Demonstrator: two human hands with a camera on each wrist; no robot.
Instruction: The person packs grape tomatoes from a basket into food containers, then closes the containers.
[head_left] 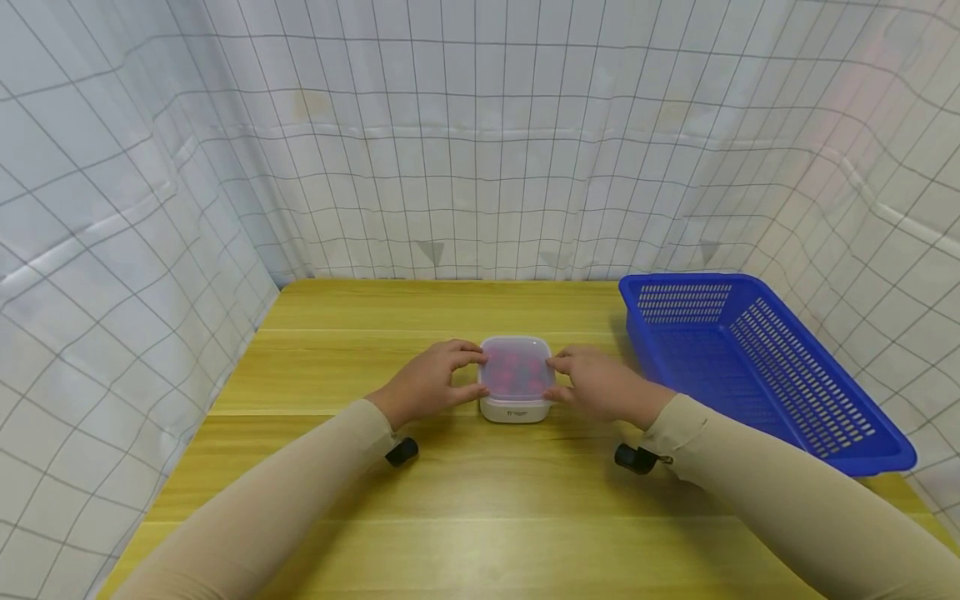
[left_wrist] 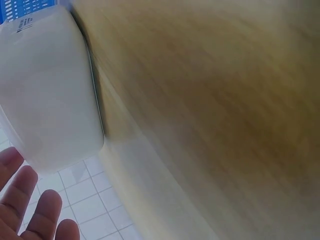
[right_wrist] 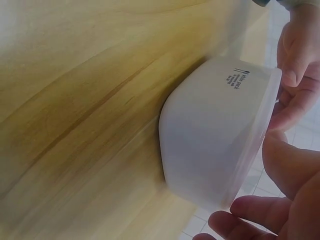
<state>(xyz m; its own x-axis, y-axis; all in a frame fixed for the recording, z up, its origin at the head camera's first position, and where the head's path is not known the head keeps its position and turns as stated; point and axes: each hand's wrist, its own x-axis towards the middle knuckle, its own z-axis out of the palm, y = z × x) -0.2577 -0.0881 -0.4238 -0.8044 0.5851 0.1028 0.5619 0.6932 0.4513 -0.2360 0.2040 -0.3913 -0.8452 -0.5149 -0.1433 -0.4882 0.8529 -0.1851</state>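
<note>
A small white food container (head_left: 514, 412) sits on the wooden table, with a translucent lid (head_left: 516, 367) on top. Pinkish-red contents show blurred through the lid. My left hand (head_left: 431, 382) grips the lid's left edge with thumb and fingertips. On the opposite edge, my right hand (head_left: 607, 387) holds the lid the same way. In the left wrist view, the other left fingers (left_wrist: 44, 215) are spread beside the container's side. The right wrist view shows my right thumb (right_wrist: 285, 160) at the lid's rim and fingertips by a corner.
To the right stands a large blue plastic basket (head_left: 750, 379) with slotted walls, close beside my right forearm. Beneath everything lies the wooden table (head_left: 480, 517). White curtains with a grid pattern (head_left: 487, 167) hang behind it and at both sides.
</note>
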